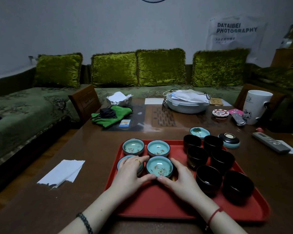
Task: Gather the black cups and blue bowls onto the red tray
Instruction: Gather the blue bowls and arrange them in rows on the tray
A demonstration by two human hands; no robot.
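Note:
A red tray [159, 200] lies on the brown table in front of me. Its left half holds blue bowls: two at the back [133, 146] [158, 148], and a near-left bowl [121, 162] mostly covered by my left hand [130, 173]. My left hand and my right hand [181, 179] cup the near-right blue bowl [159, 167] from both sides, thumbs meeting in front. Several black cups [208, 177] stand in two rows on the tray's right half. Off the tray, one blue bowl [199, 132] sits behind it and another [229, 140] lies upside down to its right.
White paper [63, 171] lies left of the tray. A remote [271, 142], a white mug [256, 105], a round coaster [220, 113], a lidded basin [187, 103] and a green cloth [112, 115] occupy the table's far side. A green sofa runs behind the table.

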